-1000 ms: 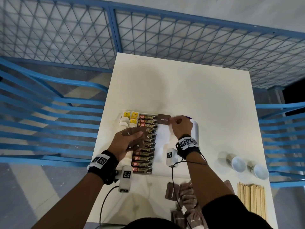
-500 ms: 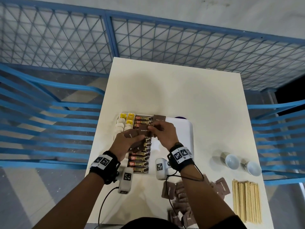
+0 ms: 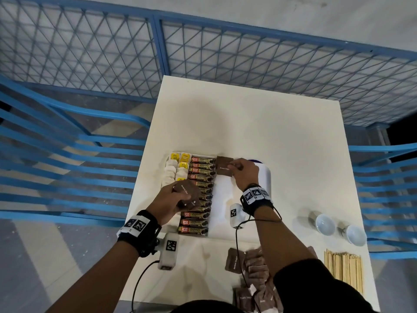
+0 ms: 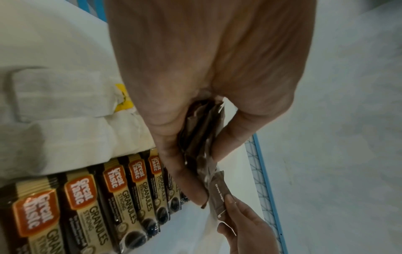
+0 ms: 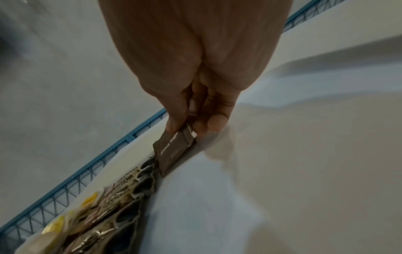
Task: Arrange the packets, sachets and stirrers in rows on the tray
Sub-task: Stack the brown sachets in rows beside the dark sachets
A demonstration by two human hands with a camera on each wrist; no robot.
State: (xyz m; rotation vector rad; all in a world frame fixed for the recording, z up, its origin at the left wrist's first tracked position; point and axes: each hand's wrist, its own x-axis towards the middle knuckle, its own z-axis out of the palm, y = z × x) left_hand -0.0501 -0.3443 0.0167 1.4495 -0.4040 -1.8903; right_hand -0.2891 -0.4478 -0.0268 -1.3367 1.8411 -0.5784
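Note:
A white tray (image 3: 222, 199) holds tea bags with yellow tags (image 3: 178, 168) and a column of coffee sachets (image 3: 199, 193). My right hand (image 3: 234, 167) pinches one brown sugar packet (image 3: 224, 169) at the tray's far end, right of the top coffee sachet, and it seems to overlap another brown packet lying there. The right wrist view shows that packet (image 5: 174, 151) between thumb and fingers of the right hand (image 5: 189, 128), low over the tray. My left hand (image 3: 180, 197) grips a stack of brown sugar packets (image 4: 200, 137) above the coffee sachets (image 4: 121, 197).
A loose pile of brown packets (image 3: 255, 274) lies at the table's near edge under my right forearm. Wooden stirrers (image 3: 344, 269) lie at the near right. Two white cups (image 3: 325, 224) (image 3: 356, 234) stand right of the tray. Blue chairs flank the table.
Half a second ago my right hand was at the left hand's stack. It has since carried one brown packet away to the tray's far end. The left hand has stayed over the coffee sachets.

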